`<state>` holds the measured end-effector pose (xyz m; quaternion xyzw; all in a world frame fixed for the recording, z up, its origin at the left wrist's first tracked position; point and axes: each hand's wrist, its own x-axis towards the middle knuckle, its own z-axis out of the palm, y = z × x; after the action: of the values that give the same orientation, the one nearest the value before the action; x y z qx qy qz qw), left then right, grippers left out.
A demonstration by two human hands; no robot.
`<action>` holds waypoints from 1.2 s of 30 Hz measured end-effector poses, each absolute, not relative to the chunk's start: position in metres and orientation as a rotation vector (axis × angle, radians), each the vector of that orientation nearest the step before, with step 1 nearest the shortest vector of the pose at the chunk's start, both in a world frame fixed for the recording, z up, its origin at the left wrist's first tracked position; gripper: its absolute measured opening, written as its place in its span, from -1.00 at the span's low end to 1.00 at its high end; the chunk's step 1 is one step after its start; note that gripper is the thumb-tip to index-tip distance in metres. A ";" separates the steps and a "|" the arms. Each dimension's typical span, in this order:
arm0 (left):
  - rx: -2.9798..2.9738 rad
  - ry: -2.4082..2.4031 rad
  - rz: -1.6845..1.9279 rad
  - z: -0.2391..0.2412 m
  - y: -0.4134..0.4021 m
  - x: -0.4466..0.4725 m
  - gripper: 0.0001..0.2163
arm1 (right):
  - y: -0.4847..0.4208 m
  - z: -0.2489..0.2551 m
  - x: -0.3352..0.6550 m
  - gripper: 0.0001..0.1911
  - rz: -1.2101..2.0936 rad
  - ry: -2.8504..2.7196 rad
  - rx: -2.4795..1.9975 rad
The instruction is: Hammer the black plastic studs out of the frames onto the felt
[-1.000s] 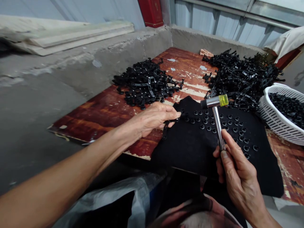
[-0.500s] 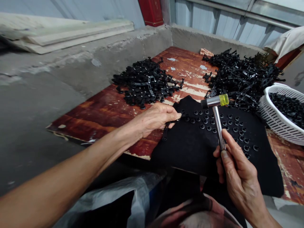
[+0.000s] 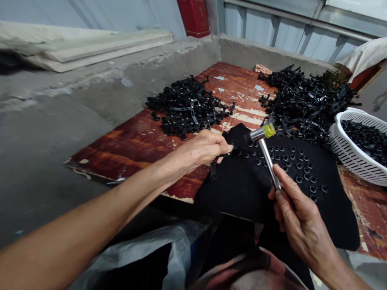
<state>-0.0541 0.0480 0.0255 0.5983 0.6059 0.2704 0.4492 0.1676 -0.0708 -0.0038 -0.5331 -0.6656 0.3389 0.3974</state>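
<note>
My left hand (image 3: 211, 147) pinches a small black jointed bracket (image 3: 213, 171) at the left edge of a black cloth (image 3: 242, 193). One arm of the bracket hangs below my fingers; the rest is hidden by them. In my right hand (image 3: 298, 213) is a small mallet (image 3: 267, 155) with a metal handle, a dark face on the left and a yellow face on the right. Its head is raised a little over the cloth, just right of my left fingertips. Several round black caps (image 3: 299, 166) lie in loose rows on the cloth.
A heap of black brackets (image 3: 187, 106) lies behind my left hand, with a larger heap (image 3: 311, 96) at the back right. A white plastic basket (image 3: 347, 153) of black parts stands at the right. Concrete ledges (image 3: 99, 96) border the worn red board (image 3: 121, 145).
The mallet has moved left and slightly down, its head tilting closer to my left fingers. My left hand keeps its pinch on the bracket. The view has shifted slightly.
</note>
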 end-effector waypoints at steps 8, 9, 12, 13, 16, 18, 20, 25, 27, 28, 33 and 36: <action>1.527 1.508 0.682 0.020 0.048 -0.054 -0.73 | -0.057 0.015 0.168 -0.42 0.527 -1.973 -1.218; 1.542 1.504 0.691 0.018 0.048 -0.055 -0.74 | -0.055 0.014 0.168 -0.41 0.497 -2.001 -1.232; 1.595 1.481 0.706 0.014 0.049 -0.057 -0.74 | -0.051 0.010 0.169 -0.39 0.459 -2.094 -1.335; 1.603 1.474 0.703 0.013 0.049 -0.058 -0.74 | -0.051 0.011 0.169 -0.39 0.465 -2.116 -1.364; 1.597 1.474 0.689 0.010 0.049 -0.059 -0.74 | -0.054 0.016 0.171 -0.39 0.451 -2.099 -1.323; 1.609 1.465 0.698 0.010 0.048 -0.059 -0.75 | -0.056 0.020 0.172 -0.37 0.424 -2.069 -1.252; 1.618 1.452 0.707 0.011 0.048 -0.058 -0.75 | -0.057 0.020 0.172 -0.35 0.402 -2.056 -1.221; 1.625 1.437 0.720 0.012 0.046 -0.058 -0.74 | -0.054 0.010 0.170 -0.40 0.473 -2.145 -1.387; 1.624 1.434 0.726 0.010 0.046 -0.059 -0.73 | -0.056 0.008 0.170 -0.41 0.503 -2.144 -1.374; 1.618 1.440 0.727 0.009 0.046 -0.059 -0.73 | -0.057 0.008 0.171 -0.40 0.496 -2.122 -1.332; 1.616 1.447 0.724 0.009 0.046 -0.058 -0.72 | -0.059 0.012 0.173 -0.33 0.360 -2.118 -1.267; 1.591 1.479 0.715 0.012 0.045 -0.057 -0.73 | -0.058 0.013 0.175 -0.37 0.376 -2.197 -1.358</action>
<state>-0.0570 0.0451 0.0120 0.6330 0.5885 0.2846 0.4147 0.1748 -0.0575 0.0128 -0.5021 -0.8122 0.1389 0.2627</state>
